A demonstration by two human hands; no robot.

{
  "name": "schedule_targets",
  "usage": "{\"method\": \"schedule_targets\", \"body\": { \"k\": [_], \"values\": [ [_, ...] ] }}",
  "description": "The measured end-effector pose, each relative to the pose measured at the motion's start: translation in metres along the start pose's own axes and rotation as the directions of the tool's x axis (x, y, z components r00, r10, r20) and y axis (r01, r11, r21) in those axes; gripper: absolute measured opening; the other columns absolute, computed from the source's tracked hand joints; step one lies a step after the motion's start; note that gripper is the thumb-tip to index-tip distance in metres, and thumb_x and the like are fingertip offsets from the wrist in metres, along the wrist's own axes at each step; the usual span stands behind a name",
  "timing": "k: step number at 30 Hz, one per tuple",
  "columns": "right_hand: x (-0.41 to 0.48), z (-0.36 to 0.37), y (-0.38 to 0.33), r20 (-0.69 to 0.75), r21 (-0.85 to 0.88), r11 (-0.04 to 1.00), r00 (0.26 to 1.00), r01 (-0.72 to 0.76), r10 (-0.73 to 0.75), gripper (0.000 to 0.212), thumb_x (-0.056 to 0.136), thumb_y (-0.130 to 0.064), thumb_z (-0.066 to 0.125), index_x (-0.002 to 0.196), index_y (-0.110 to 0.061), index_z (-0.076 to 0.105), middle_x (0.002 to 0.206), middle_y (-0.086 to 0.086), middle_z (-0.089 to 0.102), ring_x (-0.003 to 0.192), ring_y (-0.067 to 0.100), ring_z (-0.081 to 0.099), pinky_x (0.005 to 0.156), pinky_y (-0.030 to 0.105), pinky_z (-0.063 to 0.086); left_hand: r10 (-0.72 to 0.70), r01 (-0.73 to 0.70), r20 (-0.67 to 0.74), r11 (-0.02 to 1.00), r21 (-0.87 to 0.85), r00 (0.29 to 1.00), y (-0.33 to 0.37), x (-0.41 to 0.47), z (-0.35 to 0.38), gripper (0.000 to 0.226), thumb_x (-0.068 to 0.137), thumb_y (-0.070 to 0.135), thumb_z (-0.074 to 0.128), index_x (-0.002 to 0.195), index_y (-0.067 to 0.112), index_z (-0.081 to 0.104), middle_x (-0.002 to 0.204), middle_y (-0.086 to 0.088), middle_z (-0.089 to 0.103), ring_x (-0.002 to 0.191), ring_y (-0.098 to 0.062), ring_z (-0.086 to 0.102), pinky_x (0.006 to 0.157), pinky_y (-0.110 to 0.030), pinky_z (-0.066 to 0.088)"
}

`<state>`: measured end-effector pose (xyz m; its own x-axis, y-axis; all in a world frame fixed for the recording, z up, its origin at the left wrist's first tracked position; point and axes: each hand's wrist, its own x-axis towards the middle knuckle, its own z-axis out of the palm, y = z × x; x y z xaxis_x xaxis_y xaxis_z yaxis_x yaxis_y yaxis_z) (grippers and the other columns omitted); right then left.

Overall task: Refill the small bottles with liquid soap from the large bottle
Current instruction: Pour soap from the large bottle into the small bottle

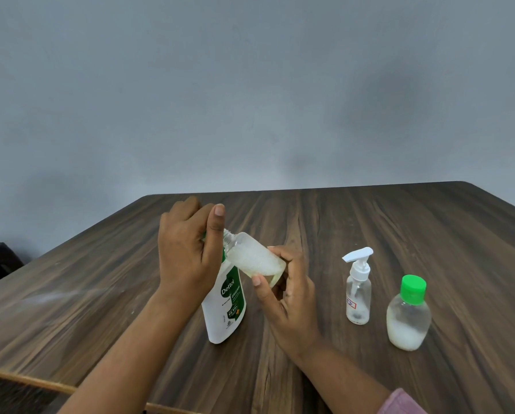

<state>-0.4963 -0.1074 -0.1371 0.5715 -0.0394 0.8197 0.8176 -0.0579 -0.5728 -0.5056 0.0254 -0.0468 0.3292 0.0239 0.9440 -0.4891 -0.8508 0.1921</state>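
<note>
right grip [289, 297] pinches small uncapped bottle [254, 258] at its base, tilted, neck toward left grip [187, 252] | left grip curled at top of large bottle [224, 309], thumb straight; hold cannot be told | large bottle upright on bench [369, 222], between grips | pump bottle [358, 294], green-capped bottle [409, 315] right of right grip, apart

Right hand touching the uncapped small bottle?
Touching. Head view: the right hand pinches the uncapped small bottle at its base, between thumb and fingers.
</note>
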Motion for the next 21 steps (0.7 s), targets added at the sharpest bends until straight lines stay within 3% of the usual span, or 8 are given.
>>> {"method": "schedule_targets", "body": {
  "k": [4, 9, 13, 21],
  "values": [
    [-0.001, -0.002, -0.001, -0.014, 0.012, 1.0, 1.0, -0.01, 0.01, 0.039, 0.09, -0.056, 0.047, 0.115, -0.026, 0.043, 0.093, -0.014, 0.056, 0.068, 0.007, 0.059, 0.05, 0.021, 0.048, 0.001, -0.001, -0.01, 1.0, 0.006, 1.0, 0.001, -0.008, 0.002, 0.035, 0.098, 0.029, 0.033, 0.063, 0.023, 0.031, 0.063, 0.015, 0.026, 0.057, -0.013, 0.029, 0.059, -0.031, 0.025],
    [0.0, -0.001, -0.001, -0.007, 0.015, 1.0, 1.0, -0.009, 0.01, 0.038, 0.09, -0.056, 0.049, 0.114, -0.026, 0.044, 0.087, -0.013, 0.055, 0.062, 0.014, 0.056, 0.047, 0.039, 0.048, -0.026, 0.026, 0.014, 1.0, -0.001, 1.0, 0.0, -0.003, -0.002, 0.047, 0.098, 0.032, 0.032, 0.056, 0.012, 0.038, 0.058, 0.005, 0.032, 0.054, -0.019, 0.034, 0.056, -0.036, 0.028],
    [0.0, -0.001, -0.001, 0.005, 0.019, 1.0, 1.0, -0.007, 0.007, 0.039, 0.09, -0.056, 0.05, 0.115, -0.026, 0.043, 0.095, -0.019, 0.054, 0.07, 0.009, 0.059, 0.05, 0.033, 0.051, -0.065, 0.066, 0.033, 0.997, -0.042, 0.997, -0.001, 0.003, -0.004, 0.055, 0.098, 0.033, 0.032, 0.055, 0.002, 0.046, 0.057, -0.003, 0.038, 0.054, -0.024, 0.04, 0.053, -0.041, 0.033],
    [0.0, -0.002, 0.0, -0.014, 0.021, 1.0, 1.0, -0.005, 0.005, 0.034, 0.091, -0.049, 0.051, 0.113, -0.025, 0.044, 0.089, -0.017, 0.055, 0.066, 0.01, 0.057, 0.048, 0.034, 0.049, -0.033, 0.033, 0.01, 0.999, -0.035, 0.999, -0.001, -0.007, 0.002, 0.037, 0.098, 0.028, 0.034, 0.062, 0.021, 0.035, 0.062, 0.013, 0.029, 0.056, -0.015, 0.033, 0.056, -0.033, 0.026]
  ]
}}
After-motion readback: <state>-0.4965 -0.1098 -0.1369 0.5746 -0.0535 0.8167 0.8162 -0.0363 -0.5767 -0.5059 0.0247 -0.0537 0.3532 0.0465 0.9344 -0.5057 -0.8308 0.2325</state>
